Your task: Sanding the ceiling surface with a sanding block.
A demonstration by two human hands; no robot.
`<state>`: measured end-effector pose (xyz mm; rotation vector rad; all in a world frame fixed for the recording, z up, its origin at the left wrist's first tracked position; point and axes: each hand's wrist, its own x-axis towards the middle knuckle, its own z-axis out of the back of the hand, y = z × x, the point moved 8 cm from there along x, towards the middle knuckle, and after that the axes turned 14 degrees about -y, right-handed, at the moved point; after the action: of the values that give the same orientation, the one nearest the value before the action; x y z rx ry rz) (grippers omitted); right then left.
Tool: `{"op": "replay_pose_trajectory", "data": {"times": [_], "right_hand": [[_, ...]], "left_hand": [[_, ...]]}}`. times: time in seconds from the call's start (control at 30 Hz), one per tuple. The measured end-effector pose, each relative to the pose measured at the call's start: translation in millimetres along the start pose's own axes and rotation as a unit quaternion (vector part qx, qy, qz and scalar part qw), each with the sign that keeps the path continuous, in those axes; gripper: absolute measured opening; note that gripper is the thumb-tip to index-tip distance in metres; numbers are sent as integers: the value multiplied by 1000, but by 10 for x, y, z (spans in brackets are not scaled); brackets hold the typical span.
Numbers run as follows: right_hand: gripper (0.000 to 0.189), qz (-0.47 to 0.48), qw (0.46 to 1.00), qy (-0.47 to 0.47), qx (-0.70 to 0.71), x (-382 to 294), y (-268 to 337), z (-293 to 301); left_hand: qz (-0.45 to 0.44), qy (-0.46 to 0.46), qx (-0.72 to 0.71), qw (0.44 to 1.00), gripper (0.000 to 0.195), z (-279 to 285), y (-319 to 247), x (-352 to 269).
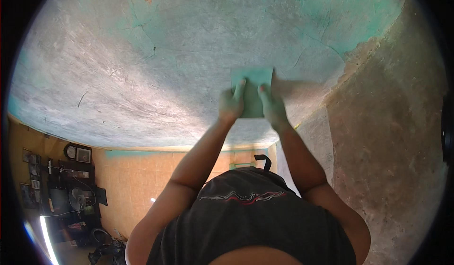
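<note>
A flat rectangular greenish sheet or board (pixel 252 98) lies before me against a worn, cracked wall (pixel 198 77) with patches of turquoise paint. My left hand (pixel 232 102) grips its left edge, the thumb lying on the near face. Its right edge is held by my right hand (pixel 275 107), with that thumb also on the face. The fingers of both hands are mostly hidden behind it. Both hands are a little blurred. Whether the piece is sandpaper, card or a rigid board, I cannot tell.
A bare brown plaster wall (pixel 383 123) meets the painted wall along a rough edge at the right. Orange tiles (pixel 134 187) cover the floor. At the lower left stand a dark shelf unit (pixel 56 197), an electric fan (pixel 77 198) and a wheel (pixel 101 236).
</note>
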<state>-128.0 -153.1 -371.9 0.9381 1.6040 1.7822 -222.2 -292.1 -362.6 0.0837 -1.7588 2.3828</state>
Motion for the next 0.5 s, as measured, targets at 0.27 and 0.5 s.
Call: {"op": "replay_pose_trajectory", "data": {"times": [0.27, 0.5], "right_hand": [[59, -120, 991, 28, -60, 114, -486, 80], [47, 63, 998, -3, -15, -82, -570, 56]], "left_hand": [[32, 30, -53, 998, 72, -268, 378, 30], [28, 44, -75, 996, 67, -208, 500, -43]]}}
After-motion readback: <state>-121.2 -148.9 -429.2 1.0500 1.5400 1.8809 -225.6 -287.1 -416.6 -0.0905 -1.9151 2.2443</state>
